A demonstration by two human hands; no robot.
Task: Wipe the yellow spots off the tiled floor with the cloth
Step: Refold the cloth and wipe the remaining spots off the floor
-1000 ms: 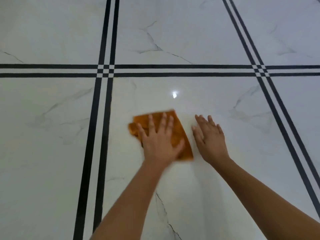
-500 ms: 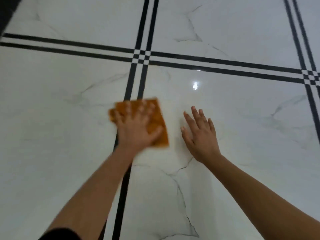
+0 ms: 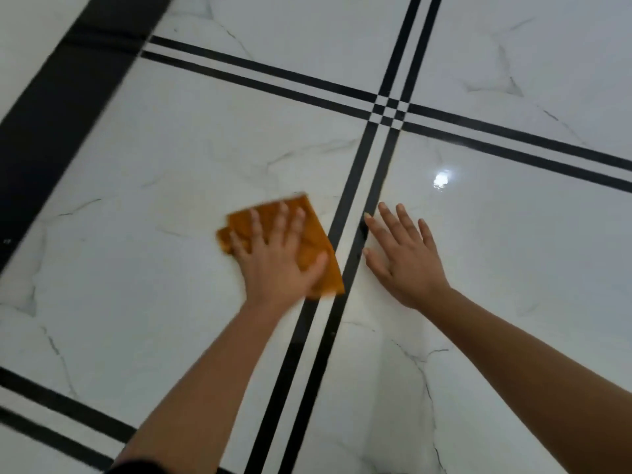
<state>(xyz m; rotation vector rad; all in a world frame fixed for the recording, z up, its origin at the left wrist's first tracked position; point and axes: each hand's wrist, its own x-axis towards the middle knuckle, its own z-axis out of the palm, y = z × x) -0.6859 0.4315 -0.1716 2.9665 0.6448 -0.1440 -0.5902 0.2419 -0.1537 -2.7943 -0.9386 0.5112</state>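
An orange cloth [image 3: 313, 234] lies flat on the white marble-look tiled floor [image 3: 171, 165], just left of a pair of black lines. My left hand [image 3: 277, 258] presses down on the cloth with fingers spread; the hand and cloth are motion-blurred. My right hand [image 3: 402, 256] rests flat on the tile to the right of the black lines, fingers apart, holding nothing. I see no yellow spots on the visible floor; whatever lies under the cloth is hidden.
Double black lines [image 3: 355, 213] run between the tiles and cross at the upper right [image 3: 390, 111]. A broad black band [image 3: 65, 107] runs along the upper left. A ceiling light glares off the tile [image 3: 442, 179].
My left hand has slid the cloth leftward across the double black lines onto the neighbouring tile. My right hand has stayed planted by the lines, and my view has swung left.
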